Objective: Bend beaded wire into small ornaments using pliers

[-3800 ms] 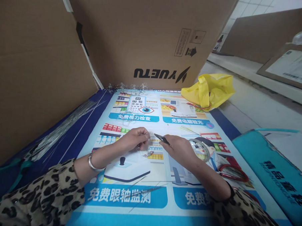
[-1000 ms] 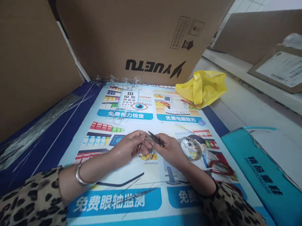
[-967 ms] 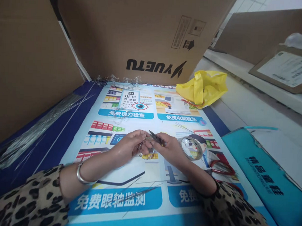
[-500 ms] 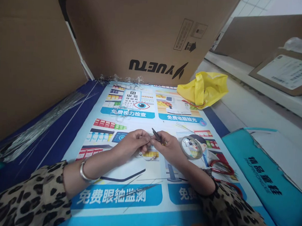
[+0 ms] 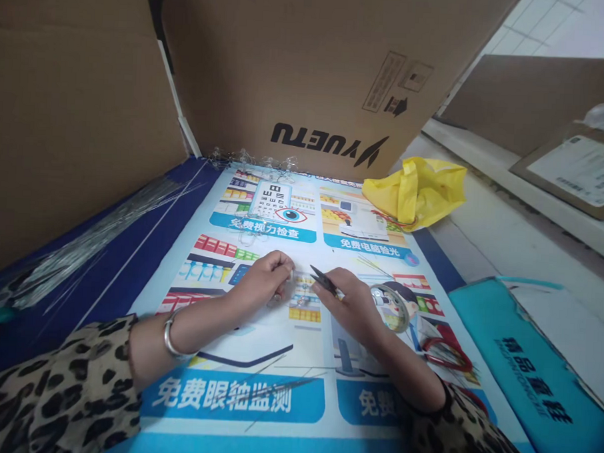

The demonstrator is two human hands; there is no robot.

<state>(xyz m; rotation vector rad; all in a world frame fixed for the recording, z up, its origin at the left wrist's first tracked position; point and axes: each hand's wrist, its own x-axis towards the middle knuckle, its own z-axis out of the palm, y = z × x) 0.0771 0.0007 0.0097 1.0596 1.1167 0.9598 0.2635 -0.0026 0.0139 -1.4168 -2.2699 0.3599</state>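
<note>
My left hand is closed, thumb and fingertips pinching a thin wire piece that is mostly hidden by the fingers. Small clear beads show just right of it; whether they hang from the wire or lie on the sheet I cannot tell. In my right hand are small dark pointed pliers, the tips aimed up and left towards my left hand, a short gap away. A roll of clear tape lies beside my right wrist. Beyond my left hand rests a bent wire shape.
Wire pieces with clear beads lie at the foot of the cardboard box. A bundle of straight wires is on the left, loose wires in front. On the right are a yellow bag, red-handled scissors and a teal box.
My hands have drawn apart, opening a gap between the left fingers and the pliers, where beads now show. The whole view has shifted slightly to the left.
</note>
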